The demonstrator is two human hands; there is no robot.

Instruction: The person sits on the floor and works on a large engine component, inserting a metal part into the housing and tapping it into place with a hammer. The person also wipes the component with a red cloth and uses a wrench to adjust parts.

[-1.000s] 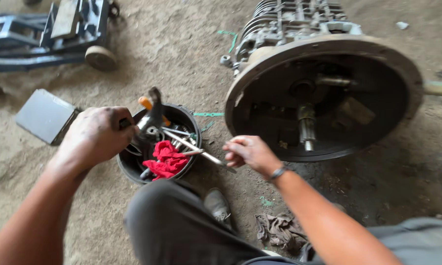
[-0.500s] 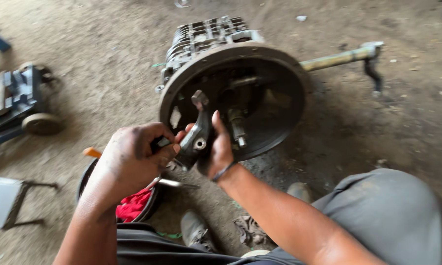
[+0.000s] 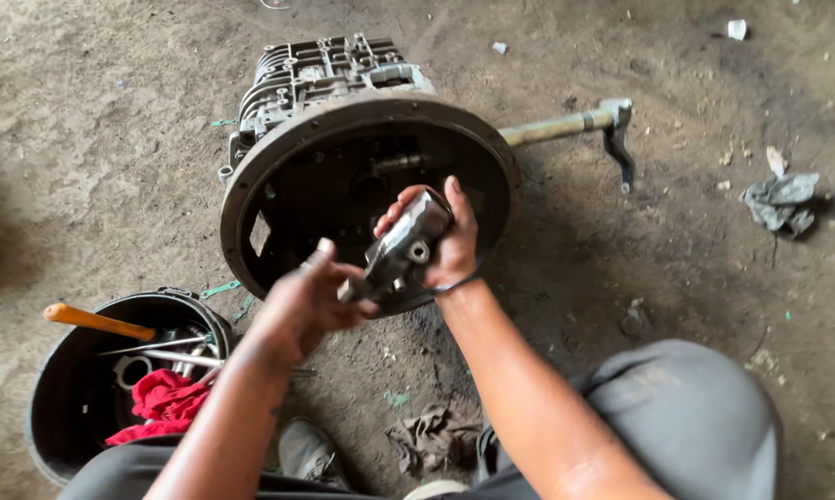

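Both hands hold a dark greasy metal fork-like part (image 3: 401, 248) in front of the open round bell housing (image 3: 278, 157) of a gearbox lying on the dirt floor. My right hand (image 3: 440, 243) grips the part's upper end, fingers wrapped round it. My left hand (image 3: 308, 306) grips its lower end. The part is tilted, its upper end toward the housing's opening. A shaft inside the housing is mostly hidden behind the hands.
A black bucket (image 3: 61, 370) at lower left holds wrenches, a red rag (image 3: 163, 403) and an orange-handled tool (image 3: 98, 321). A metal lever rod (image 3: 565, 125) sticks out right of the gearbox. Grey rags (image 3: 783, 199) lie at right; my knee (image 3: 686, 407) is at lower right.
My left hand lifted the metal part out of the bucket, my right hand took hold too, and both carried it up in front of the bell housing. The view shifted right.
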